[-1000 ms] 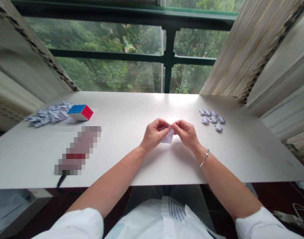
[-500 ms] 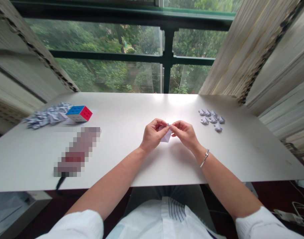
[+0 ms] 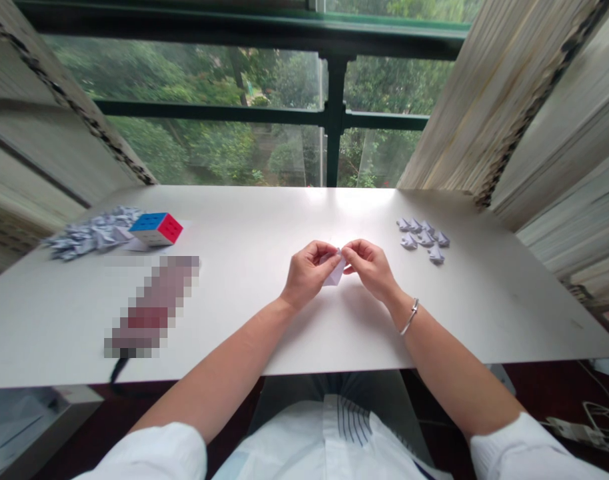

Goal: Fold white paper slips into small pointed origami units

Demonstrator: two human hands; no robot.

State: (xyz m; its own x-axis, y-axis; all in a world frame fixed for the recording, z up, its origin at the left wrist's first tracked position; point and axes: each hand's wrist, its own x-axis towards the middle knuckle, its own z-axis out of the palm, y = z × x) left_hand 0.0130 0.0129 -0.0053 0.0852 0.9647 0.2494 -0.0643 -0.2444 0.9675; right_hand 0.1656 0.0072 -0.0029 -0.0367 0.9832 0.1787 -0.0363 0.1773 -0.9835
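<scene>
Both my hands meet over the middle of the white table (image 3: 264,220). Between them is a small folded piece of white paper (image 3: 335,274). My left hand (image 3: 308,275) pinches its left side with fingers curled. My right hand (image 3: 370,268), with a silver bracelet at the wrist, pinches its top right corner. The paper's lower point hangs just above the tabletop.
Several small folded paper pieces (image 3: 423,239) lie to the right of my hands. At the far left sits a heap of paper pieces (image 3: 87,234) beside a colourful puzzle cube (image 3: 156,229). A blurred-out object (image 3: 152,305) lies left of centre. A window is behind the table.
My hands have stayed together on the paper, with only slight finger movement. The view has shifted a little.
</scene>
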